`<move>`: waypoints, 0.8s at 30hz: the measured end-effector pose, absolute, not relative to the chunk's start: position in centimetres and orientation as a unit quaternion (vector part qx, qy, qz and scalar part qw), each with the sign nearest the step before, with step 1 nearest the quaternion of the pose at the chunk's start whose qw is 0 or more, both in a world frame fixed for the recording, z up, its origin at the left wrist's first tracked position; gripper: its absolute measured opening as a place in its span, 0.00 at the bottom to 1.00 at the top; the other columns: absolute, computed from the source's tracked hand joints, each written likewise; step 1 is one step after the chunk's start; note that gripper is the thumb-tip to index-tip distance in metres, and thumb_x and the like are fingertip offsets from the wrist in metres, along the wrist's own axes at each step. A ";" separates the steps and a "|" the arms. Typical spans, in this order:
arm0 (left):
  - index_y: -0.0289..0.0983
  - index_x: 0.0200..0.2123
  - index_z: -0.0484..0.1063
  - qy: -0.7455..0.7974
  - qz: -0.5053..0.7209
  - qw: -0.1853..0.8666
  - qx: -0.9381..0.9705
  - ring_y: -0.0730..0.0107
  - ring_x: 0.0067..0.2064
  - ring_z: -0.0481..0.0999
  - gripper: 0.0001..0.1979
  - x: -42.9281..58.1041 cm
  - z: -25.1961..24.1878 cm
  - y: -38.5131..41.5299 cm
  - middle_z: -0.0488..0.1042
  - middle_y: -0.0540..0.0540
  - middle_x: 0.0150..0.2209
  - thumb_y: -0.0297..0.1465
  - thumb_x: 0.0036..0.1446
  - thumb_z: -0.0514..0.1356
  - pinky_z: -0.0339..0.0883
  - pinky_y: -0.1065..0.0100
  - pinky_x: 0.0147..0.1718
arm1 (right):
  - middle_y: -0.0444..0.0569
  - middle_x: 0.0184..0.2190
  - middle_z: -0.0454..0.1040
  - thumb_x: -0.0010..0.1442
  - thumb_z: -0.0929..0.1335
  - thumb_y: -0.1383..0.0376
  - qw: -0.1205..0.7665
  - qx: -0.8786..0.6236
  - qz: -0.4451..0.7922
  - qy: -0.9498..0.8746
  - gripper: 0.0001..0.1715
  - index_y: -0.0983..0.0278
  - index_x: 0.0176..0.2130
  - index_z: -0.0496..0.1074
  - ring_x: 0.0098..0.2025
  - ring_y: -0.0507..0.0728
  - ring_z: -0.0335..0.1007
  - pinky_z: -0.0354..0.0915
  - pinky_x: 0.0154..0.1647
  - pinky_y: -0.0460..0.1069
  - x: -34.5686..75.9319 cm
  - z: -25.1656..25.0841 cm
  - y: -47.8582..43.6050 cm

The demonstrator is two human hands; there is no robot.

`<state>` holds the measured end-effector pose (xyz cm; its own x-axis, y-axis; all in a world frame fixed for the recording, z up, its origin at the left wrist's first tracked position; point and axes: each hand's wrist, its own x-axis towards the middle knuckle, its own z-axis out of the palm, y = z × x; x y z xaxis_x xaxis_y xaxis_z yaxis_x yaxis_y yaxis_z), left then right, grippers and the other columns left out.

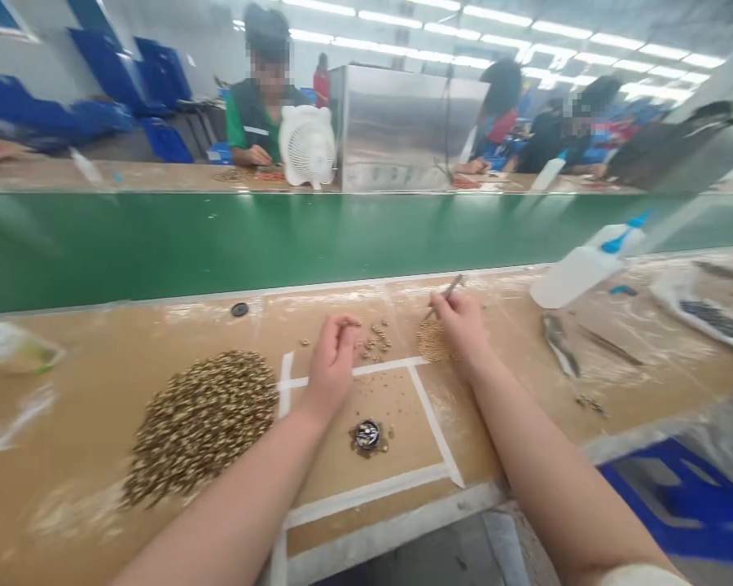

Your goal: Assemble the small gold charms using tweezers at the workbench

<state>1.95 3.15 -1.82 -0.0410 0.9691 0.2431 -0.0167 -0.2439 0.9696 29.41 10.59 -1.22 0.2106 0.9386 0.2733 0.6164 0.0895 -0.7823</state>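
Gripping a thin metal tool [449, 288] low on its shaft, the R hand [463, 325] is closed: thumb and forefinger pinch it, other fingers curled under. The tool's free end points up and away toward the green conveyor belt [281, 244]. Tweezers or pick: too blurred to tell. The R wrist sits low, with the hand just over a small brass-part pile [431, 342] and the forearm coming in from lower right.

The L hand [333, 358] is half closed, palm down, fingertips drawn together just beside some loose brass pieces [375, 342]. Cannot tell if a piece is held. The L forearm comes in from lower left, crossing a white tape square [431, 419] on the bench.

Handling, est.:
- Brass pieces: tiny, light, hard, prob. smooth. Likely to roll or scatter if nudged. Take singly w/ fingertip pinch or tool tip.
- Tool: light, stiff. Hold near the working end for control.

Outward: a round dark component [367, 434] lies inside the tape square, and a large brass-part heap [201, 423] lies left of it. A white squeeze bottle [580, 268] w/ blue cap lies at right, well apart.
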 end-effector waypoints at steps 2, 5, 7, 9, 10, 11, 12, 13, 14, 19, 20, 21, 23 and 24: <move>0.43 0.48 0.73 0.432 0.571 0.433 0.548 0.72 0.28 0.63 0.07 1.8 -1.6 3.2 0.67 0.51 0.33 0.37 0.77 0.56 0.57 0.69 0.26 | 0.48 0.25 0.75 0.71 0.66 0.42 0.424 -0.644 0.186 -0.610 0.32 0.66 0.34 0.80 0.30 0.58 0.72 0.62 0.34 0.52 29.4 -1.5 11.3; 0.42 0.47 0.75 0.433 0.564 0.443 0.546 0.75 0.26 0.61 0.09 1.9 -1.2 2.9 0.73 0.49 0.37 0.35 0.76 0.55 0.56 0.70 0.24 | 0.44 0.23 0.69 0.68 0.66 0.41 0.414 -0.640 0.187 -0.620 0.31 0.64 0.33 0.78 0.28 0.56 0.65 0.56 0.32 0.51 28.5 -1.8 11.8; 0.41 0.46 0.76 0.438 0.565 0.447 0.538 0.76 0.25 0.61 0.09 2.0 -1.0 2.8 0.75 0.48 0.38 0.34 0.75 0.55 0.55 0.70 0.23 | 0.44 0.23 0.68 0.68 0.66 0.42 0.410 -0.636 0.191 -0.625 0.30 0.64 0.33 0.77 0.28 0.56 0.63 0.55 0.32 0.52 28.1 -1.7 11.7; 0.40 0.44 0.76 0.445 0.567 0.450 0.528 0.77 0.24 0.61 0.09 2.1 -0.8 2.9 0.76 0.48 0.38 0.33 0.74 0.56 0.56 0.71 0.23 | 0.44 0.23 0.67 0.68 0.66 0.42 0.407 -0.631 0.196 -0.630 0.29 0.63 0.33 0.77 0.29 0.57 0.63 0.54 0.33 0.52 28.1 -1.7 11.6; 0.40 0.43 0.76 0.449 0.568 0.450 0.523 0.78 0.24 0.61 0.09 2.1 -0.7 2.9 0.77 0.48 0.37 0.32 0.73 0.56 0.56 0.71 0.23 | 0.44 0.23 0.68 0.67 0.66 0.42 0.406 -0.629 0.200 -0.632 0.29 0.63 0.33 0.76 0.29 0.57 0.64 0.54 0.34 0.52 28.1 -1.8 11.5; 0.40 0.42 0.76 0.453 0.567 0.451 0.519 0.78 0.23 0.62 0.09 2.1 -0.5 2.9 0.77 0.48 0.37 0.31 0.72 0.55 0.57 0.71 0.22 | 0.45 0.23 0.69 0.67 0.66 0.42 0.405 -0.627 0.204 -0.633 0.29 0.63 0.33 0.76 0.30 0.57 0.64 0.55 0.34 0.52 28.2 -1.9 11.5; 0.39 0.40 0.76 0.456 0.567 0.451 0.517 0.78 0.23 0.63 0.09 2.0 -0.3 2.9 0.78 0.48 0.37 0.31 0.71 0.55 0.57 0.71 0.22 | 0.45 0.24 0.70 0.67 0.66 0.42 0.405 -0.625 0.208 -0.634 0.29 0.63 0.32 0.76 0.30 0.58 0.65 0.55 0.34 0.52 28.2 -2.0 11.6; 0.39 0.40 0.76 0.456 0.564 0.454 0.517 0.79 0.23 0.63 0.09 2.0 -0.1 2.9 0.78 0.48 0.37 0.31 0.70 0.55 0.58 0.71 0.23 | 0.46 0.24 0.71 0.66 0.67 0.42 0.406 -0.623 0.211 -0.634 0.29 0.63 0.32 0.76 0.30 0.58 0.66 0.56 0.34 0.52 28.2 -2.1 11.7; 0.38 0.39 0.76 0.456 0.561 0.458 0.518 0.79 0.23 0.64 0.09 2.0 0.1 2.8 0.79 0.48 0.37 0.31 0.70 0.56 0.58 0.71 0.23 | 0.46 0.24 0.72 0.66 0.67 0.42 0.407 -0.621 0.215 -0.634 0.29 0.63 0.32 0.76 0.30 0.58 0.67 0.56 0.35 0.52 28.2 -2.2 11.7; 0.37 0.35 0.77 0.441 0.524 0.488 0.541 0.80 0.22 0.61 0.09 2.2 0.7 2.5 0.79 0.48 0.34 0.34 0.66 0.60 0.56 0.72 0.22 | 0.48 0.25 0.74 0.65 0.68 0.40 0.432 -0.606 0.235 -0.625 0.31 0.64 0.33 0.77 0.31 0.58 0.68 0.58 0.35 0.52 28.0 -2.1 12.0; 0.36 0.34 0.77 0.438 0.513 0.494 0.549 0.80 0.21 0.61 0.10 2.2 0.7 2.6 0.78 0.48 0.34 0.35 0.66 0.61 0.56 0.72 0.22 | 0.48 0.26 0.74 0.65 0.67 0.39 0.438 -0.601 0.241 -0.624 0.32 0.64 0.34 0.78 0.31 0.57 0.68 0.59 0.35 0.51 27.8 -1.9 11.9; 0.36 0.34 0.77 0.434 0.499 0.504 0.555 0.80 0.21 0.62 0.11 2.3 0.6 2.6 0.79 0.47 0.33 0.36 0.67 0.61 0.57 0.72 0.22 | 0.47 0.26 0.74 0.66 0.66 0.38 0.448 -0.591 0.252 -0.622 0.33 0.64 0.35 0.78 0.30 0.57 0.68 0.60 0.35 0.51 27.5 -1.8 11.7; 0.36 0.35 0.77 0.427 0.469 0.539 0.555 0.81 0.20 0.62 0.14 2.5 0.2 2.9 0.80 0.46 0.34 0.39 0.69 0.61 0.57 0.72 0.21 | 0.47 0.27 0.74 0.67 0.66 0.37 0.490 -0.541 0.299 -0.615 0.35 0.64 0.37 0.78 0.30 0.55 0.68 0.62 0.35 0.51 26.7 -1.5 11.1; 0.36 0.37 0.78 0.423 0.452 0.562 0.548 0.81 0.20 0.62 0.15 2.6 0.0 3.0 0.81 0.45 0.36 0.41 0.70 0.60 0.56 0.72 0.20 | 0.47 0.28 0.74 0.68 0.66 0.37 0.517 -0.500 0.330 -0.611 0.34 0.64 0.37 0.79 0.30 0.54 0.68 0.63 0.35 0.50 26.2 -1.4 10.7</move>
<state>2.64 3.02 -0.03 0.2332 0.9722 0.0208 -0.0443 -0.0107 0.9990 26.16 10.72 -1.39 0.0342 0.9528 0.3018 0.2698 0.2820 -0.9207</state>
